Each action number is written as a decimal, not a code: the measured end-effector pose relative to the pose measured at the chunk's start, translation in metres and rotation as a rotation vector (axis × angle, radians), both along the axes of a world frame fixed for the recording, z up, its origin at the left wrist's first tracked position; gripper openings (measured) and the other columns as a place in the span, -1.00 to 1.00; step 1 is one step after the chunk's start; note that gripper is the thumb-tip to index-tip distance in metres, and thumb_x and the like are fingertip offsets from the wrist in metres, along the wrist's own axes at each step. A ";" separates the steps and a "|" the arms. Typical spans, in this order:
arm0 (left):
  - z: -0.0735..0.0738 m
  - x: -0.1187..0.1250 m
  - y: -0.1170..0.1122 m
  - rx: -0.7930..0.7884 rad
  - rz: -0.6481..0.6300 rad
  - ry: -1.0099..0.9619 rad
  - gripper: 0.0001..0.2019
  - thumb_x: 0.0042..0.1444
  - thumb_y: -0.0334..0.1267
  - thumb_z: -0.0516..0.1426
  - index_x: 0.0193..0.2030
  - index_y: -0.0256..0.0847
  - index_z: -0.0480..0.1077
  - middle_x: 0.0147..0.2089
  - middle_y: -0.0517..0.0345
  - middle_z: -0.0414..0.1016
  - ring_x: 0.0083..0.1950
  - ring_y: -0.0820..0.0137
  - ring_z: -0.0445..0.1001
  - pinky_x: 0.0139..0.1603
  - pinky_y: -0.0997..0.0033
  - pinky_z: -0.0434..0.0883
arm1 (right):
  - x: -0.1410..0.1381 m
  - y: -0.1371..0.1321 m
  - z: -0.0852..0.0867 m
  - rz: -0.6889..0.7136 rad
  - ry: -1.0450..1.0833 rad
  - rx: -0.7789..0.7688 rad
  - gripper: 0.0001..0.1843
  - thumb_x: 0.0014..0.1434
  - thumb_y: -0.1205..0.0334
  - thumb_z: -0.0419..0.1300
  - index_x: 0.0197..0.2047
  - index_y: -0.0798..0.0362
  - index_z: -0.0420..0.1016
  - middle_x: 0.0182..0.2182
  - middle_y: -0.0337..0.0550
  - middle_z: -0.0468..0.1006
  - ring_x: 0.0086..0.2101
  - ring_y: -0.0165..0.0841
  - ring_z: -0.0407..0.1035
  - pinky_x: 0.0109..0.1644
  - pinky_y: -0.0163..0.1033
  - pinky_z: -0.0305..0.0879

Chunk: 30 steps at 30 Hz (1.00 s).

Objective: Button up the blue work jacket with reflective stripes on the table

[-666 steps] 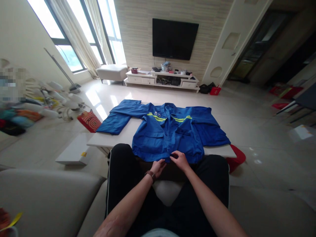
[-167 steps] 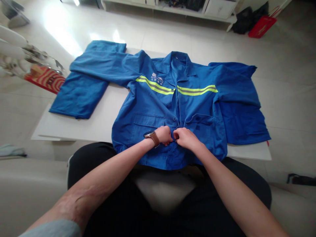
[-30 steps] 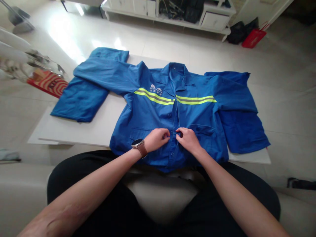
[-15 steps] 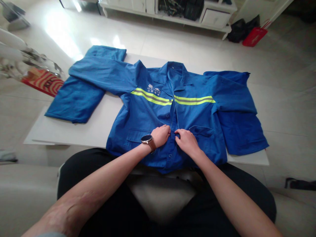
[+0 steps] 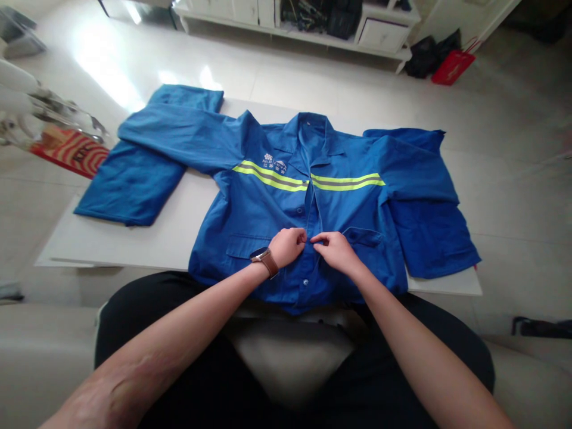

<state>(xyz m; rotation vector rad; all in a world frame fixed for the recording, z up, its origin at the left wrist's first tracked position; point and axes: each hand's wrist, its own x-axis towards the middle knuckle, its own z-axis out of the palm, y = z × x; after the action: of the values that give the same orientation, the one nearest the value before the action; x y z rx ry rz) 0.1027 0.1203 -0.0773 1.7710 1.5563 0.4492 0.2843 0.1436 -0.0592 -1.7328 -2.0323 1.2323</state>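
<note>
A blue work jacket point(image 5: 268, 202) with yellow reflective stripes lies front-up on a white table point(image 5: 134, 238), its hem hanging over the near edge toward my lap. My left hand point(image 5: 286, 245), with a watch on the wrist, pinches the left edge of the jacket's front opening at mid height. My right hand point(image 5: 334, 250) pinches the opposite edge right beside it. Both hands have their fingers curled and nearly touch each other. One sleeve stretches left and folds back; the other is folded at the right.
A red patterned bag point(image 5: 74, 156) lies on the floor left of the table. A low white cabinet point(image 5: 313, 30) stands at the back, with a red bag point(image 5: 449, 67) and a dark bag beside it. I sit on a pale sofa point(image 5: 40, 351).
Over the past seconds my hands have climbed from the hem up the front opening. In the last second they have stayed at about the same spot, pinching the two edges closer together.
</note>
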 end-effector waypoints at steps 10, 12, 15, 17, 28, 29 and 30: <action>0.002 -0.004 0.012 -0.269 0.075 -0.246 -0.81 0.12 -0.37 0.09 -0.40 -0.23 0.54 -0.45 0.17 0.59 -0.36 0.41 0.54 -0.33 0.50 0.37 | 0.002 0.002 -0.012 -0.116 0.252 -0.139 -0.71 -0.01 0.34 0.20 -0.24 0.12 0.71 -0.54 -0.22 0.56 -0.51 -0.40 0.32 -0.39 -0.33 0.25; -0.002 -0.004 0.013 -0.316 0.101 -0.275 -0.80 0.16 -0.30 0.11 -0.42 -0.24 0.53 -0.47 0.16 0.58 -0.38 0.41 0.54 -0.37 0.50 0.36 | 0.001 0.002 -0.013 -0.113 0.252 -0.129 -0.71 0.00 0.32 0.19 -0.25 0.12 0.69 -0.53 -0.22 0.55 -0.51 -0.40 0.32 -0.40 -0.32 0.23; -0.013 -0.004 0.014 -0.325 0.120 -0.304 -0.83 0.14 -0.24 0.20 -0.39 -0.26 0.56 -0.50 0.17 0.56 -0.43 0.43 0.50 -0.42 0.51 0.34 | 0.000 0.002 -0.014 -0.097 0.250 -0.124 -0.70 -0.01 0.30 0.17 -0.24 0.11 0.68 -0.54 -0.25 0.52 -0.53 -0.41 0.29 -0.42 -0.32 0.20; -0.021 -0.004 0.014 -0.329 0.133 -0.324 -0.86 0.13 -0.24 0.24 -0.36 -0.27 0.57 -0.51 0.17 0.55 -0.44 0.43 0.49 -0.43 0.51 0.33 | 0.000 0.001 -0.013 -0.088 0.229 -0.111 -0.70 0.00 0.29 0.17 -0.24 0.11 0.67 -0.57 -0.27 0.49 -0.54 -0.40 0.28 -0.43 -0.31 0.17; -0.013 -0.002 0.008 -0.195 0.121 -0.290 -0.95 0.06 -0.37 0.28 -0.36 -0.27 0.61 -0.45 0.15 0.62 -0.37 0.42 0.55 -0.34 0.52 0.40 | -0.004 -0.004 -0.007 0.020 0.032 0.036 -0.71 0.08 0.35 0.16 -0.12 0.10 0.58 -0.53 -0.30 0.46 -0.48 -0.39 0.32 -0.30 -0.30 0.22; -0.012 -0.002 0.008 -0.181 0.114 -0.284 -0.94 0.06 -0.38 0.27 -0.35 -0.27 0.62 -0.44 0.15 0.62 -0.36 0.42 0.55 -0.33 0.52 0.40 | -0.004 -0.005 -0.007 0.038 0.011 0.051 -0.73 0.09 0.35 0.16 -0.14 0.10 0.58 -0.51 -0.28 0.47 -0.47 -0.39 0.33 -0.28 -0.30 0.23; -0.011 -0.002 0.007 -0.167 0.111 -0.275 -0.93 0.06 -0.39 0.27 -0.35 -0.27 0.63 -0.43 0.15 0.63 -0.35 0.42 0.55 -0.33 0.52 0.40 | -0.004 -0.005 -0.007 0.056 -0.009 0.066 -0.75 0.10 0.36 0.16 -0.15 0.10 0.59 -0.51 -0.26 0.49 -0.46 -0.38 0.35 -0.27 -0.29 0.23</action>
<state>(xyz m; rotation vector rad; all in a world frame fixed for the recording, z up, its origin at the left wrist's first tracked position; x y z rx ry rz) 0.1007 0.1275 -0.0879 1.4360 1.4551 0.5736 0.2805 0.1386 -0.0667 -1.6658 -2.1153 1.1620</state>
